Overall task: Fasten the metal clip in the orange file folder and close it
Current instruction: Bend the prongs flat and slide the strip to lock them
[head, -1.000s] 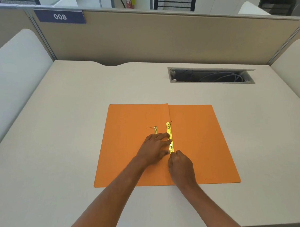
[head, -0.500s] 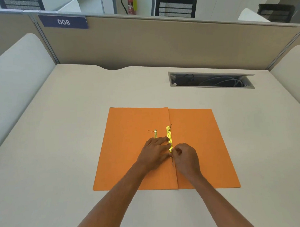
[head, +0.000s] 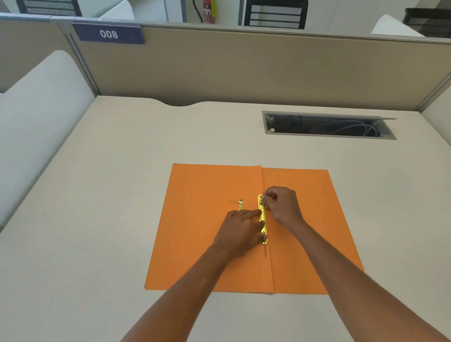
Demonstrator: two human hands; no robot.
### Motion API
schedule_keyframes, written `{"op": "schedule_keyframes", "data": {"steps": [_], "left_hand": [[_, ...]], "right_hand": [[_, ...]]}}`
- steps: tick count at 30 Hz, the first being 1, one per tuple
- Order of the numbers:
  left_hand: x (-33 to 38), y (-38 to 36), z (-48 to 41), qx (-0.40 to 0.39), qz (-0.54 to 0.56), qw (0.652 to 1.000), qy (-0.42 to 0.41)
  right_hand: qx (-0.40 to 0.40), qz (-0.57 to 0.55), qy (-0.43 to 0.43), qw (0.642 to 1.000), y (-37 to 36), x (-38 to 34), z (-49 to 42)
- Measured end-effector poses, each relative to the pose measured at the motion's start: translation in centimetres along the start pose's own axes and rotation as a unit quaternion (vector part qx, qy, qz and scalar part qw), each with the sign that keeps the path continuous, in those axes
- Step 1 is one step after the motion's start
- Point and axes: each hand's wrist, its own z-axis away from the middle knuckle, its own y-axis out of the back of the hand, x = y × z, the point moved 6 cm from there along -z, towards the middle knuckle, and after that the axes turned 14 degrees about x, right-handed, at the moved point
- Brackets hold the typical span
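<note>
On the table (head: 98,226), the orange file folder (head: 209,238) lies open and flat in front of us. Along its fold sits the metal clip (head: 262,220), a brass strip. Our left hand (head: 240,234) presses the strip's near half down, fingers together on it. Our right hand (head: 280,204) pinches at the far end, apparently on a thin prong. We judge the fastening step half done: next we should bend that prong flat, lock it under the strip, then swing one cover over.
</note>
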Motion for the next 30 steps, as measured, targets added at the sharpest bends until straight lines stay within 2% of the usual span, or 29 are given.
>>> {"op": "schedule_keyframes", "data": {"steps": [5,10,24,30], "left_hand": [[0.1,0.3,-0.2,-0.002,0.001,1.0,0.006],[0.2,0.3,-0.1,0.0,-0.002,1.0,0.003],[0.5,0.1,-0.1,0.005,-0.003,1.0,0.009],[0.6,0.1,-0.1,0.0,-0.016,1.0,0.006]], "right_hand": [[-0.014,-0.006,-0.025,1.0,0.1,0.9,-1.1],[-0.033,0.016,-0.015,0.999,-0.5,1.0,-1.9],[-0.104,0.098,0.119,0.983,-1.4,0.4,-2.9],[-0.179,0.167,0.171,0.955,-1.7,-0.7,-3.7]]}}
